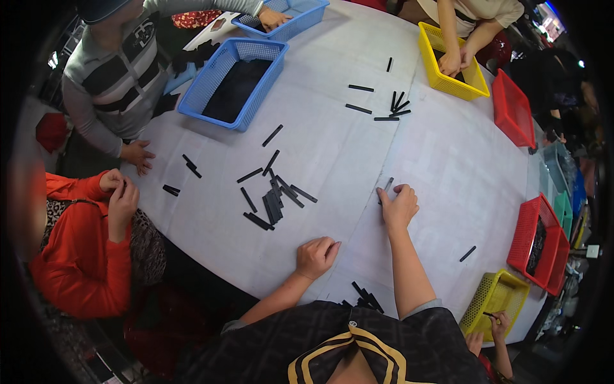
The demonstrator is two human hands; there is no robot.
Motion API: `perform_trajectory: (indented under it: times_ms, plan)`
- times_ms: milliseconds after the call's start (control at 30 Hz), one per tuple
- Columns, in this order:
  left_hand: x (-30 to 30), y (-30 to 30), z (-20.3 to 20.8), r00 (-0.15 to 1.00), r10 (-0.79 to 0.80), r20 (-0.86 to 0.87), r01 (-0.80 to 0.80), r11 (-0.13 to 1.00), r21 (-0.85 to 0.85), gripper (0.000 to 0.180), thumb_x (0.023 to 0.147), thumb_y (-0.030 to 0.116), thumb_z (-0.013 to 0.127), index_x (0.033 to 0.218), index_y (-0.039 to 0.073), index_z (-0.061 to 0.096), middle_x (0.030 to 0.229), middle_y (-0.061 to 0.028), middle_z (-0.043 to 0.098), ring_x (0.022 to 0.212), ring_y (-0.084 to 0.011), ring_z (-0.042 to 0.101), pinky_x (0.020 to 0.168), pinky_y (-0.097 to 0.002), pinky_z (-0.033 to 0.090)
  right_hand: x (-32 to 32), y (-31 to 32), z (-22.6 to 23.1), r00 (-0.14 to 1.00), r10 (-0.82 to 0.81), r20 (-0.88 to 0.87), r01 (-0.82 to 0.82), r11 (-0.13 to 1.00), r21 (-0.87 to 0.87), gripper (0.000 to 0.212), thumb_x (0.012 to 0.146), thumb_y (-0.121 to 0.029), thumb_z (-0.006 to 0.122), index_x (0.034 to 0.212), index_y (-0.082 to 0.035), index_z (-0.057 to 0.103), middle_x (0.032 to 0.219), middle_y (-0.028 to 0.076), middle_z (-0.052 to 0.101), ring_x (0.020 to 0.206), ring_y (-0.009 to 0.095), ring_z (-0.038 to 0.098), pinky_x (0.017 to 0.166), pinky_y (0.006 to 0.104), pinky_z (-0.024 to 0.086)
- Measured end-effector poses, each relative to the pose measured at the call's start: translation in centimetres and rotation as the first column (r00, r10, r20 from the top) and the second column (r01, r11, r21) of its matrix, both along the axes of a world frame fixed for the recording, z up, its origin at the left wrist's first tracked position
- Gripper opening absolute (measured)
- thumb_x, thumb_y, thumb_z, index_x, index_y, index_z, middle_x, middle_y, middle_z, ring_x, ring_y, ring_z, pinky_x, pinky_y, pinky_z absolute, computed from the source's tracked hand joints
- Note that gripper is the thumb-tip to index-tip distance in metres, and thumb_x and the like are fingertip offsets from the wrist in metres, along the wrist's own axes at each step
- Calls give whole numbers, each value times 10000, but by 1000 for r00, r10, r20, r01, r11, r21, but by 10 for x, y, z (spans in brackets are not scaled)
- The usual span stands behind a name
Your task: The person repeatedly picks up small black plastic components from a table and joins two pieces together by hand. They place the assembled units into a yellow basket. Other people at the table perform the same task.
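My right hand [400, 208] is over the middle of the white table, thumb and fingers closed around a thin dark strip [389, 184] whose far end sticks out. Curled into a loose fist, my left hand [313, 257] rests on the table to the left and nearer to me; its palm side is hidden, so I cannot make out whether anything is in it. Right in front of my body lies a small heap of short black strips [366, 297]. Beyond my left hand is a larger loose pile of black strips [273, 203].
Co-workers sit around the white table [332, 166]. Blue baskets [262, 83] hold dark pieces at the far left. A yellow basket [441, 80] and a red tray [513, 110] stand far right; a red basket [526, 237] and yellow basket [476, 301] stand near right.
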State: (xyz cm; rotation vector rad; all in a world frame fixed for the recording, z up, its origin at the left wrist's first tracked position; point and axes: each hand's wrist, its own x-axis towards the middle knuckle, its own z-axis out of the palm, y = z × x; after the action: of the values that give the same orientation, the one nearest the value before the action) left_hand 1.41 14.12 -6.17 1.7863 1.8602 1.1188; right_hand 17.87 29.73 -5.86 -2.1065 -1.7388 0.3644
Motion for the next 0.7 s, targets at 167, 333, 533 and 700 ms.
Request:
perform_trajectory:
  times_ms: [167, 333, 533, 700]
  plan:
    - [-1, 6, 0, 995, -11, 98, 13, 1000, -12, 175, 773, 137, 657, 656, 70, 546, 507, -54, 503, 438, -211, 519, 424, -312, 393, 8, -1, -9, 990, 141, -15, -140, 988, 65, 185, 787, -185, 652, 794, -32, 548, 760, 82, 559, 739, 239, 532, 662, 356, 418]
    - [-7, 22, 13, 662, 23, 750, 172, 968, -182, 106, 842, 116, 618, 854, 32, 555, 674, -5, 579, 586, -81, 562, 528, -234, 425, -4, -47, 35, 367, -224, -903, -442, 812, -381, 192, 875, -211, 575, 843, -28, 527, 638, 31, 555, 549, 109, 484, 520, 239, 393]
    - [7, 25, 65, 374, -114, 920, 461, 884, -78, 99, 888, 115, 571, 882, 25, 533, 706, 7, 546, 597, -34, 477, 545, -181, 385, -14, -117, 89, -52, -504, -862, -560, 729, -393, 229, 918, -275, 516, 849, -58, 492, 596, 7, 474, 515, 99, 404, 502, 226, 319]
    - [15, 11, 87, 299, 121, 947, 389, 890, -237, 348, 938, 299, 478, 734, 34, 574, 573, 7, 503, 460, -27, 368, 418, -188, 253, -11, -144, 119, -74, -514, -855, -541, 741, -398, 222, 933, -265, 481, 875, -52, 501, 560, -1, 437, 487, 96, 374, 491, 234, 304]
